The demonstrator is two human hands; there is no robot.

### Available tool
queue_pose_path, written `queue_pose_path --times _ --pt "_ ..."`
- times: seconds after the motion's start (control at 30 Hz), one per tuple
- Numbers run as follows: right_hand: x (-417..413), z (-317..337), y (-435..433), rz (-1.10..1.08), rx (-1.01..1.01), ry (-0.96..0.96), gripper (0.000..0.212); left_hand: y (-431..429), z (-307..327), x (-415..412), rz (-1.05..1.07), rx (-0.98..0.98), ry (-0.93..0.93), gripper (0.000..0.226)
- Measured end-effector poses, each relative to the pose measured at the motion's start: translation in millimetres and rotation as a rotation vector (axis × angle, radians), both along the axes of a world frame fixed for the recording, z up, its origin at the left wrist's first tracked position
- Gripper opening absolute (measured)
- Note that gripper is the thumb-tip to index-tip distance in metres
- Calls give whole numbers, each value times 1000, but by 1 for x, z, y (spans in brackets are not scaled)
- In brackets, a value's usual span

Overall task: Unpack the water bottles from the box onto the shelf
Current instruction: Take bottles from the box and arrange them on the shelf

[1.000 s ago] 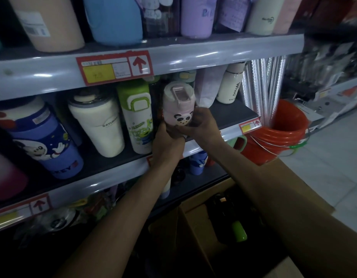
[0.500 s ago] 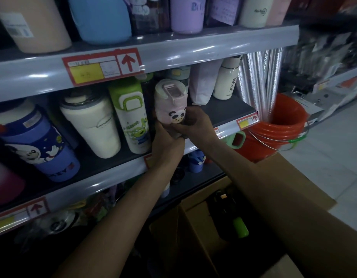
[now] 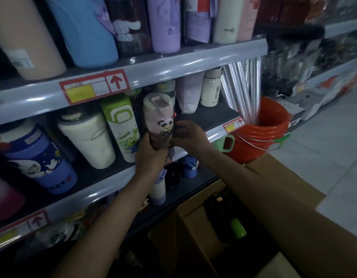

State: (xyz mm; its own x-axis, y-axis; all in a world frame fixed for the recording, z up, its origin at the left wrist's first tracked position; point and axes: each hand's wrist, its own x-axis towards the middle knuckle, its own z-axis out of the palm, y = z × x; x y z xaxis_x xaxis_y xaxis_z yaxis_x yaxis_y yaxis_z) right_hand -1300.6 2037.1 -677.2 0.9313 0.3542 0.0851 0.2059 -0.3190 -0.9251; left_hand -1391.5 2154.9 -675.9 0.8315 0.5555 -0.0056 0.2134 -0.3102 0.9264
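You are in a dim shop, facing a grey shelf point(image 3: 113, 183) packed with bottles, with more rows above and below it. A red bucket point(image 3: 263, 137) stands on the floor to the right.

The pink panda bottle point(image 3: 160, 119) is at the front edge of the shelf, between your two hands. It stands lid up and leans a little to the left. On its left, just beside it, is a white bottle with a green lid point(image 3: 123, 127). A cream bottle point(image 3: 89, 141) comes next.

Your left hand point(image 3: 149, 157) is wrapped round the bottom of the panda bottle from below and from the left. It hides the base, so you cannot tell if the bottle sits on the shelf. Your right hand point(image 3: 190, 135) is on the bottle's lower right side. Its fingers curl onto the side and the thumb is tucked under. The panda picture shows just above both hands.

The brown box point(image 3: 284, 187) is open on the floor under your right arm. A dark bottle with a green end point(image 3: 237, 230) lies inside it.
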Motion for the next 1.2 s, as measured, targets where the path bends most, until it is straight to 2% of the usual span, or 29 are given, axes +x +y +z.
queue_pose_path --times 0.13,0.4,0.47,0.53,0.67,0.77,0.83,0.97,1.07,1.2 --pt "-3 3 -16 -19 -14 9 70 2 1 -3 -33 25 4 35" --pt "-24 18 -67 11 -246 -110 74 -12 2 -24 -81 113 1 48" --pt "-34 22 -85 17 -292 -147 72 -19 1 -30 -106 164 25 59" --pt "-46 25 -103 41 -341 -178 68 -29 -1 -37 -161 207 27 60" --pt "-72 28 -141 94 -438 -224 70 -51 -9 -52 -351 456 12 65" --pt "-86 19 -174 153 -633 -241 79 -62 -20 -57 -575 779 56 79" --pt "-92 5 -194 182 -764 -228 85 -68 -30 -57 -676 901 129 86" --pt "-101 -28 -231 227 -1006 -145 96 -85 -48 -54 -827 1022 288 93" --pt "-109 -51 -253 311 -1201 -166 93 -99 -61 -53 -901 1088 344 93" --pt "-130 -65 -262 375 -1160 -243 72 -117 -87 -53 -981 1148 390 90"
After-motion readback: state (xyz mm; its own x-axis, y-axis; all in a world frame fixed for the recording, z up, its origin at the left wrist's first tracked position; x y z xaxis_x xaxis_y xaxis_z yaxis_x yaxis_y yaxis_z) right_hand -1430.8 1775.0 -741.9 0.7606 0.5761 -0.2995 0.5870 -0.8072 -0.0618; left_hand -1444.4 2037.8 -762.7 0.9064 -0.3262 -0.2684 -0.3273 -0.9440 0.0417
